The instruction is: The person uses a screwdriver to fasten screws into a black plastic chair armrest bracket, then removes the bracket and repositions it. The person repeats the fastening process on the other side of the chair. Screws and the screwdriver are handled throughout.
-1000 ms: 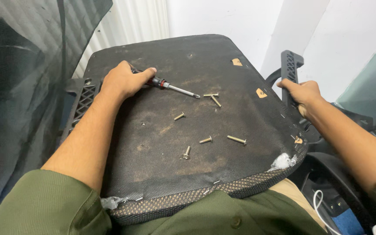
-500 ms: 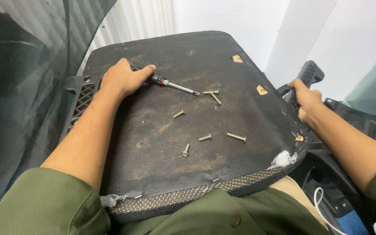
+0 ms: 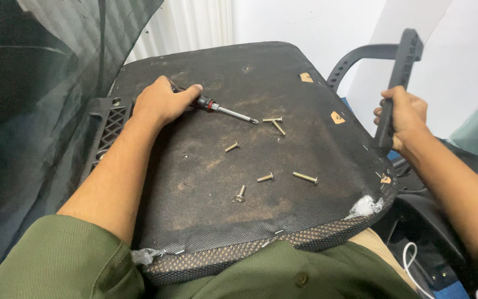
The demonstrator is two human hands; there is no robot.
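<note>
While the upturned chair seat [image 3: 206, 182] rests across the person's lap with its dark, stained underside facing up, the left hand [image 3: 159, 102] lies on the upper left part of that surface. Its fingers are closed around the handle of a screwdriver [image 3: 217, 107], whose black and red handle emerges beside the thumb and whose metal shaft points right, the tip ending just beside 2 screws [image 3: 275, 123] that touch each other near the centre of the underside. Further screws lie loose and apart on the same surface: 1 short screw [image 3: 232, 146] below the shaft, 1 short screw [image 3: 265, 177] lower down, 1 long screw [image 3: 305, 177] just to its right, and 1 screw with a washer-like head [image 3: 240, 194] nearest the front edge. At the right edge of the seat, the right hand [image 3: 402, 116] is closed in a full grip around the black armrest [image 3: 399, 72], which stands nearly upright beside the seat with its curved support bar arching left behind it. White padding [image 3: 365, 206] shows at the torn front right corner of the seat. Green sleeves cover both upper arms. A dark mesh chair back [image 3: 23, 111] fills the left side of the view.
</note>
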